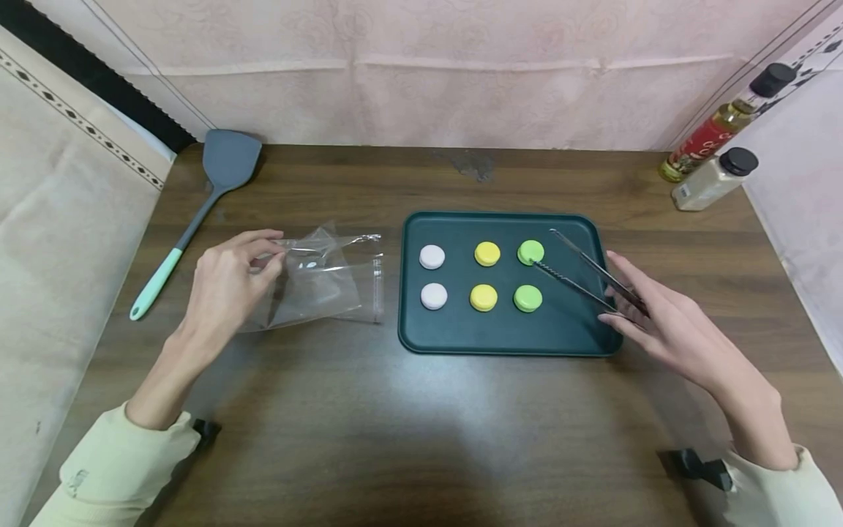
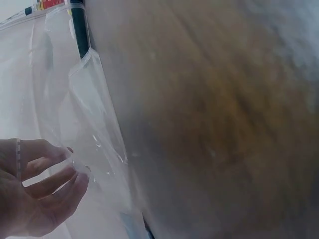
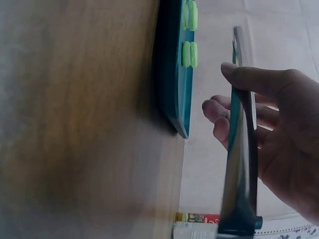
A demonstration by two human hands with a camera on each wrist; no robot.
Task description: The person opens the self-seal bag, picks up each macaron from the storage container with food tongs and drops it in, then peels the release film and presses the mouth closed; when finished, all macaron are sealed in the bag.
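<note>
My left hand (image 1: 227,282) pinches the near edge of a clear plastic bag (image 1: 323,282) between thumb and fingers; the bag lies left of the tray. In my right hand (image 1: 665,322) are metal tongs (image 3: 239,159), gripped between thumb and fingers with their two arms spread. The tong tips hang over the right part of a dark green tray (image 1: 461,333), one of them close by the upper green macaron (image 1: 530,252). On the tray sit two rows of macarons: white (image 1: 433,296) at left, yellow (image 1: 484,298) in the middle, and a second green macaron (image 1: 527,298) at right.
A spatula (image 1: 230,161) with a mint handle lies at the far left of the wooden table (image 1: 395,439). At the back right corner stand an oil bottle (image 1: 705,143) with a red label and a black-capped jar (image 1: 711,183). Pale patterned cloth hangs behind.
</note>
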